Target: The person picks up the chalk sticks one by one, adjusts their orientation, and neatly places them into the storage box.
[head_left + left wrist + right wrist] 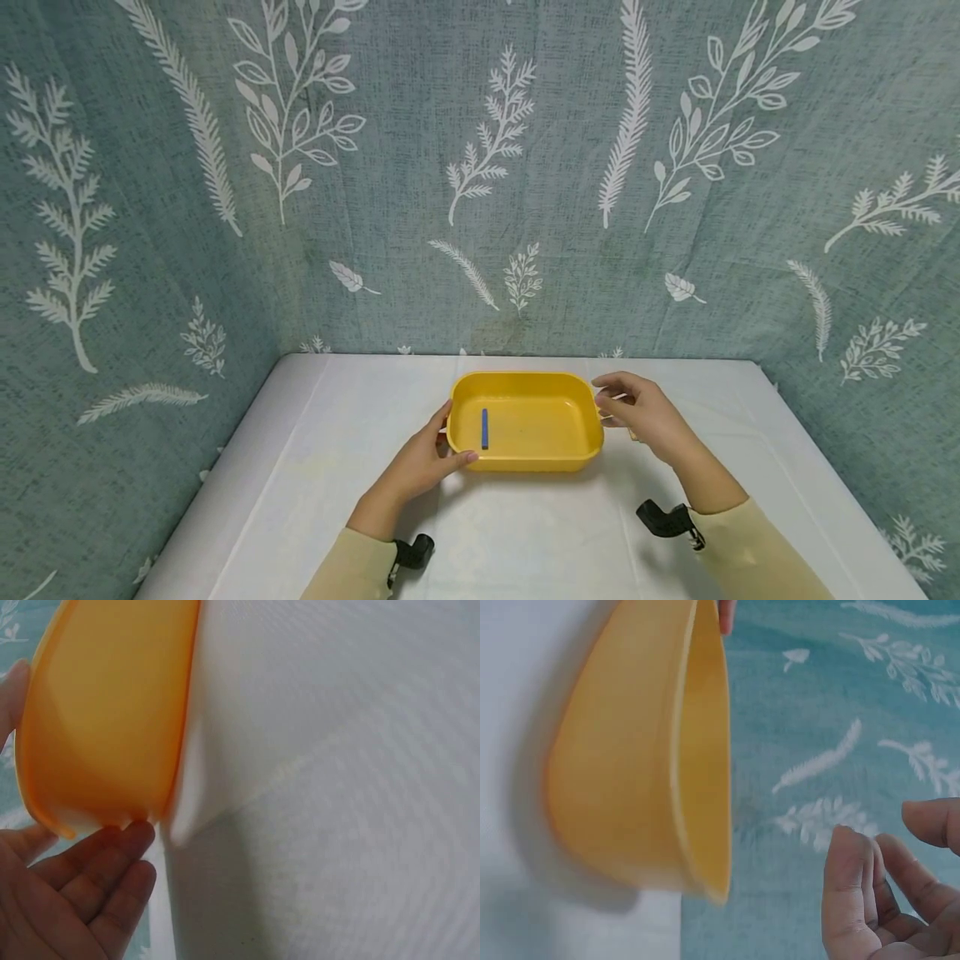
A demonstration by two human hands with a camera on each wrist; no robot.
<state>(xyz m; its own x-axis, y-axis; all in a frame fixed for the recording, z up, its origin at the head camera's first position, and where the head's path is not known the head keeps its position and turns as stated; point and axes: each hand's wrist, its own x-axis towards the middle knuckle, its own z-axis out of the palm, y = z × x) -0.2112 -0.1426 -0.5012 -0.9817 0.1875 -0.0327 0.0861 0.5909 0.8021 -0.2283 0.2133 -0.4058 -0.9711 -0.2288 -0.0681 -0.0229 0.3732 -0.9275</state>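
A yellow rectangular plastic basin (pixel 536 462) with rounded corners stands on the white table. Inside it, toward the left end, lies a short blue strip (pixel 484 429). My left hand (pixel 416 468) grips the basin's left end, thumb over the front corner of the rim and fingers against the end wall. In the left wrist view, the fingertips (pixel 139 836) sit right at that wall. Beside the right end is my right hand (pixel 648 417), its fingers loosely bent. The right wrist view shows those fingers (pixel 847 877) apart from the basin, with nothing between them and the thumb.
A small tan piece (pixel 633 434) shows just under the right hand, mostly hidden by it. The white-covered table (pixel 525 533) meets a green-blue leaf-patterned cloth (pixel 420 167) at the back and sides. Black camera mounts (pixel 663 518) sit on both wrists.
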